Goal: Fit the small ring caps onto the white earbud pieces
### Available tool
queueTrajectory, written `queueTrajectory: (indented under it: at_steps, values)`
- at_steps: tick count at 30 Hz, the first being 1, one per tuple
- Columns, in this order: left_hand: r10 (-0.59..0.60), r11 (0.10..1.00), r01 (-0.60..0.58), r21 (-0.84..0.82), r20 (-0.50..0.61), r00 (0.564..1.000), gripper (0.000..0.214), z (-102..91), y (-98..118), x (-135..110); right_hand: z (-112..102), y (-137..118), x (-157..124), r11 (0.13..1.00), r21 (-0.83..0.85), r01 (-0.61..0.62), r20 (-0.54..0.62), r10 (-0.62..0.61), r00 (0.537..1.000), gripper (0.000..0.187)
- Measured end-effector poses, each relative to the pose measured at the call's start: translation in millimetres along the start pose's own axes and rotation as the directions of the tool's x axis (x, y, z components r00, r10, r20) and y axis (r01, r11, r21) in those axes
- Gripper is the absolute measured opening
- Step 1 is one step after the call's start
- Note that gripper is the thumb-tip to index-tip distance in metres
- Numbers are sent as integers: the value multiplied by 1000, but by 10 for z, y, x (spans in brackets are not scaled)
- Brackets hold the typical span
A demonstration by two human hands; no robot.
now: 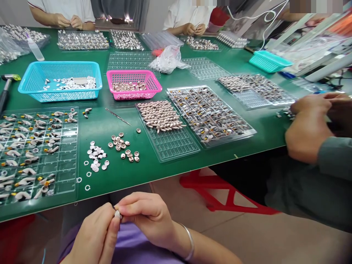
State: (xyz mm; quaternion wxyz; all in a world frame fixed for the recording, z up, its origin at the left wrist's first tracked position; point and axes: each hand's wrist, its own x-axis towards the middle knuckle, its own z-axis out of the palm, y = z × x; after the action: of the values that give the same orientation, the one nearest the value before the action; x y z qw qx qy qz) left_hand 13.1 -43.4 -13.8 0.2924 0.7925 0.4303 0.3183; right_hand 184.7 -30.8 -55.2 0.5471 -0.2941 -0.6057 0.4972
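Above my lap, at the table's near edge, my left hand (95,233) and my right hand (151,216) meet, fingertips pinched together. Between them is a small pale earbud part (118,214), mostly covered by the fingers. On the green table in front lie a cluster of white round discs (96,156) and a group of beige earbud caps (118,142). To the left, a clear compartment tray (64,176) holds rows of earbud shells (23,172) with gold-coloured flex pieces. Metal tweezers (118,116) rest behind the caps.
A blue basket (63,96) and a pink basket (134,96) stand behind, with small parts inside. Trays of beige stems (161,115) and filled cells (209,113) lie right of centre. A co-worker's hands (310,124) work at right; others sit opposite. A red stool (231,198) is below.
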Motion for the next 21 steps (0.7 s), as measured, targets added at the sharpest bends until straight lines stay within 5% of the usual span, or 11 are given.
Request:
queueTrajectory:
  at_steps: [12,21]
  values:
    - [-109,983,118,-142,69,992,28,23,-18,-56,-25,-33,26,993,-59,102,30,-100,995,27]
    - [22,1000,-22,9,-3,1000,25,-25,18,25,-6,-75,49,997,-50,60,13,-59,998,20]
